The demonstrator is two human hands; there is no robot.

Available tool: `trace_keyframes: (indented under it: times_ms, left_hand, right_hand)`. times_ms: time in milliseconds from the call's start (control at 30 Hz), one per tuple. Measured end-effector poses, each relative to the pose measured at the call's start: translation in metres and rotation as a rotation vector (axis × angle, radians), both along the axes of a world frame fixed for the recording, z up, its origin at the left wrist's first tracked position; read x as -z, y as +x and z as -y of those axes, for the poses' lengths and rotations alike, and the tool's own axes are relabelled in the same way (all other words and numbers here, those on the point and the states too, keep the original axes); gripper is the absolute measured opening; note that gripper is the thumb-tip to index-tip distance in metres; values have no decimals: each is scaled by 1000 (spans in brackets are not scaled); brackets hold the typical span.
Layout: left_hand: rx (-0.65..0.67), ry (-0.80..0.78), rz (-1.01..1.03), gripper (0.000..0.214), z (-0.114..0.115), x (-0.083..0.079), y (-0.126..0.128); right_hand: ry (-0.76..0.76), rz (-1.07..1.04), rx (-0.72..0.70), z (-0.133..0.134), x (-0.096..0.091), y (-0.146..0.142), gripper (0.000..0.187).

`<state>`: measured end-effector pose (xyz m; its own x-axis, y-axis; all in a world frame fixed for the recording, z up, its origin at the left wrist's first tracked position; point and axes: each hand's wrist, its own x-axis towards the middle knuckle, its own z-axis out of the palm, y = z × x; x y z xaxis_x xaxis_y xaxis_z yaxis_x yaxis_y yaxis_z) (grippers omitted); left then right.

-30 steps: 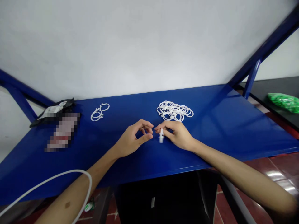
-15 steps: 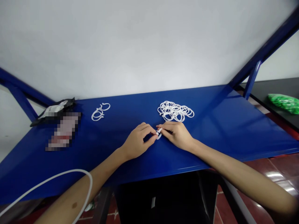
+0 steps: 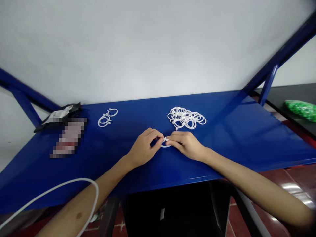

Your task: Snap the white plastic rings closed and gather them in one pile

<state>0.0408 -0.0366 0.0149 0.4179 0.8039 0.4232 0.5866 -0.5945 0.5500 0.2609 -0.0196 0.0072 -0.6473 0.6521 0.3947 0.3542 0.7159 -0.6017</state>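
Note:
Between my fingertips, low over the blue table (image 3: pixel 138 121), is a white plastic curtain ring (image 3: pixel 165 146) with a small clasp at its top. My left hand (image 3: pixel 143 148) pinches the ring's left side. On the other side, the thumb and fingers of my right hand (image 3: pixel 189 144) grip it by the clasp. Fingers partly cover the clasp, so I cannot tell if it is fastened. Behind my right hand lies a pile of similar white rings (image 3: pixel 186 116). A few loose rings (image 3: pixel 104 120), at least one of them open, lie farther left.
A black plastic package (image 3: pixel 60 115) and a blurred-out flat item (image 3: pixel 69 136) lie at the table's left. White cable (image 3: pixel 61 182) loops across my left forearm. Blue frame bars (image 3: pixel 268 84) rise at both sides. A green bag (image 3: pixel 301 110) sits on a black surface at right.
The ring has turned between my hands: its round lower part now faces me and the clasp is on top. My fingertips have shifted slightly on it.

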Motion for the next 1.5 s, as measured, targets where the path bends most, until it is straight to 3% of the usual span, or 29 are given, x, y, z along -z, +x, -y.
trace_keyframes:
  times_ms: [300, 800, 1100, 1300, 1500]
  left_hand:
    - [99, 71, -14, 16, 0, 3, 0]
    - [126, 105, 5, 12, 0, 8, -2]
    - [147, 74, -78, 14, -2, 0, -3]
    - [98, 135, -76, 12, -2, -3, -4]
    - [-72, 205, -51, 12, -11, -5, -12]
  right_hand:
    - [55, 56, -19, 5, -2, 2, 40]
    - [196, 169, -56, 5, -2, 3, 48]
    - [120, 150, -97, 5, -5, 3, 48]
    - [20, 31, -13, 3, -9, 4, 35]
    - [-28, -61, 255, -6, -17, 12, 23]
